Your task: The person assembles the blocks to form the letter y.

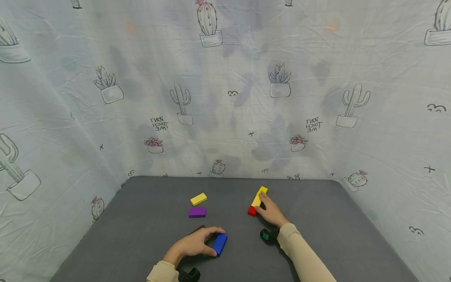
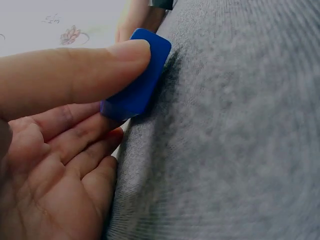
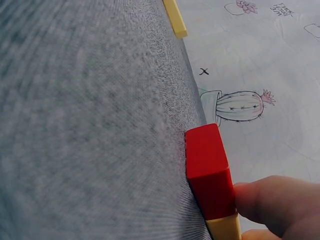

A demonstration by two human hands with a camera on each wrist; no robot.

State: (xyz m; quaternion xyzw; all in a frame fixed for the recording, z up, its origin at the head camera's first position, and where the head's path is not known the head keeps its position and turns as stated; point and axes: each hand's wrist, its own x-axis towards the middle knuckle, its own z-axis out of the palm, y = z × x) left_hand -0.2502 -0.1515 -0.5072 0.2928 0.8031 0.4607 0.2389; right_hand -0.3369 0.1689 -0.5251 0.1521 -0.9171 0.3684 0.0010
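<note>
A blue block (image 1: 220,246) is pinched between the thumb and fingers of my left hand (image 1: 195,241), low over the grey table. In the left wrist view, the thumb lies across the blue block's (image 2: 145,82) broad face. Farther right, a red block (image 1: 251,211), a pale yellow block (image 1: 256,201) and a brighter yellow block (image 1: 262,189) form a slanting row. My right hand (image 1: 273,213) rests its fingertips on this row, hiding part of it. The right wrist view shows its thumb (image 3: 265,202) against the red block (image 3: 207,160).
A yellow block (image 1: 199,199) lies left of centre, with a purple block (image 1: 197,212) just nearer. A dark brown block (image 1: 198,228) shows partly behind my left hand. Patterned cloth (image 1: 229,117) hangs around the grey table (image 1: 141,219) at the back and sides.
</note>
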